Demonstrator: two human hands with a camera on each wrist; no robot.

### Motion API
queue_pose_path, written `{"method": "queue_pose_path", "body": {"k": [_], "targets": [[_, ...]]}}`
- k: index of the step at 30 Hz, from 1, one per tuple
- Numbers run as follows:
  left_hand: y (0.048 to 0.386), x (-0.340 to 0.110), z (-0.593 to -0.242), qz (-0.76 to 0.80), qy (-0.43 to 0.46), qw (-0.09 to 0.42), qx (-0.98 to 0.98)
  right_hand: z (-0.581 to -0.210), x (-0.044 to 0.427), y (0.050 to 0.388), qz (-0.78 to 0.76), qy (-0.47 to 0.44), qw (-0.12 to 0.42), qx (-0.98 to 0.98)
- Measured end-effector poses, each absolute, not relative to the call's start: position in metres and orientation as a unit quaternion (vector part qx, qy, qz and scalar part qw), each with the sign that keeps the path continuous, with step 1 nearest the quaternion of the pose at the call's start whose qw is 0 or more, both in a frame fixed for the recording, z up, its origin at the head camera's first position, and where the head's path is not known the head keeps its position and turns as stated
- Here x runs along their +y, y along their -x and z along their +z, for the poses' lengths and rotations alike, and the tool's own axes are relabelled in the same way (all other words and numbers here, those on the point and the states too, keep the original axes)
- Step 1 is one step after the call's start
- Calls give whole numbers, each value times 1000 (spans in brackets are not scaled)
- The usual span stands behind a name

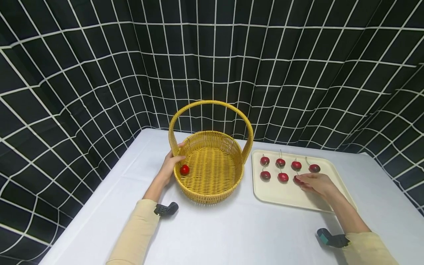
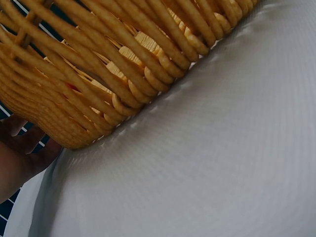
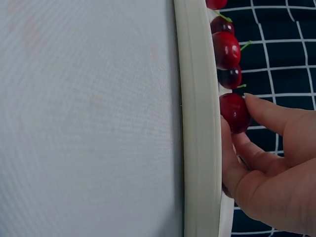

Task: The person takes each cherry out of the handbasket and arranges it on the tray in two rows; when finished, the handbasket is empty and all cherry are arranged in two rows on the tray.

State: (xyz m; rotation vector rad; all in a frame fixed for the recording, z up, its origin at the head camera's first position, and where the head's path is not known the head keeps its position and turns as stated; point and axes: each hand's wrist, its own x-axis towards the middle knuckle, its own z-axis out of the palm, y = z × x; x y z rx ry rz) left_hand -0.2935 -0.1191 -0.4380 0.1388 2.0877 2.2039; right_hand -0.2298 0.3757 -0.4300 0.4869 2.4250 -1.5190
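A yellow woven basket (image 1: 207, 195) with a tall arched handle stands upright on the table. My left hand (image 1: 169, 163) grips its left rim at the handle's foot, thumb over the edge. Inside, against the left wall, lies one red cherry (image 1: 184, 169). To the right, a cream tray (image 1: 281, 194) carries several dark red cherries with stems in two rows. My right hand (image 1: 318, 184) reaches over the tray and pinches the front row's rightmost cherry (image 3: 235, 112) between thumb and fingers. In the left wrist view the basket's side (image 2: 98, 64) fills the top left.
A white cloth (image 1: 232, 235) covers the table. Black curtains (image 1: 212, 66) with a white grid hang behind it and along both sides. The basket handle (image 1: 211, 102) arches high over the basket's opening. The tray's raised rim (image 3: 200, 123) runs below my right hand.
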Motion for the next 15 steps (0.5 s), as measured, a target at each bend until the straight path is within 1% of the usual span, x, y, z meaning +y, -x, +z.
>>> {"method": "queue_pose_path", "body": {"k": [4,10,15], "targets": [[298,-119,-447,725,-47,42,686,-428,373,229,-491,-174,118,846],[298,-119,-449,718,-52,25,694,-428,373,229,-485,-184,113,847],[298,-119,-447,719,-49,35,692,-430,373,228,-503,-175,106,840]]}}
